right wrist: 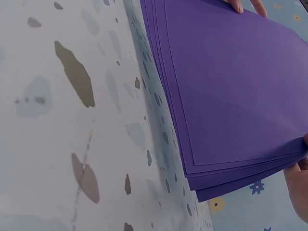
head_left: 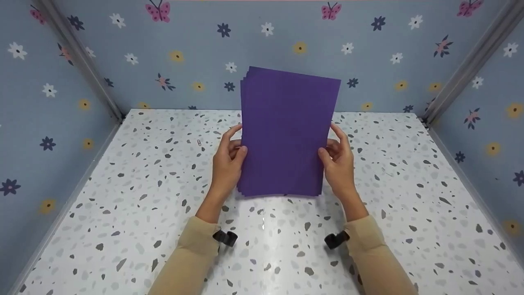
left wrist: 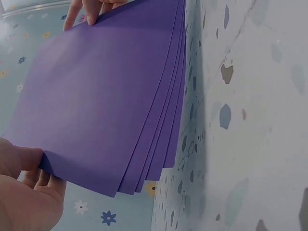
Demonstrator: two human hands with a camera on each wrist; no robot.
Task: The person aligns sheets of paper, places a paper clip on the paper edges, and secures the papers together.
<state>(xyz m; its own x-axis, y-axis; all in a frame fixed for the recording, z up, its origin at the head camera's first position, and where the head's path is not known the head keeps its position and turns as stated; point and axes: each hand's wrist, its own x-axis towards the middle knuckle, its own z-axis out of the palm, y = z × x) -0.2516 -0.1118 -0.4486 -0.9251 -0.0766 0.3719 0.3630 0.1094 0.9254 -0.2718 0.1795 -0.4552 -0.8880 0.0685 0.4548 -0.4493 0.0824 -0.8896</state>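
Observation:
Several sheets of purple paper form a loose stack, held upright above the tabletop. My left hand pinches the stack's left edge, thumb in front and fingers behind. On the opposite edge, my right hand grips it the same way. In the left wrist view the purple sheets fan slightly apart along their lower edge. The right wrist view also shows the sheets with their corners out of line. The fingers behind the paper are partly hidden.
A small paper clip lies on the speckled white tabletop, left of the stack. Blue panels with flowers and butterflies stand at the back and both sides. Black wrist cameras are strapped over the beige sleeves.

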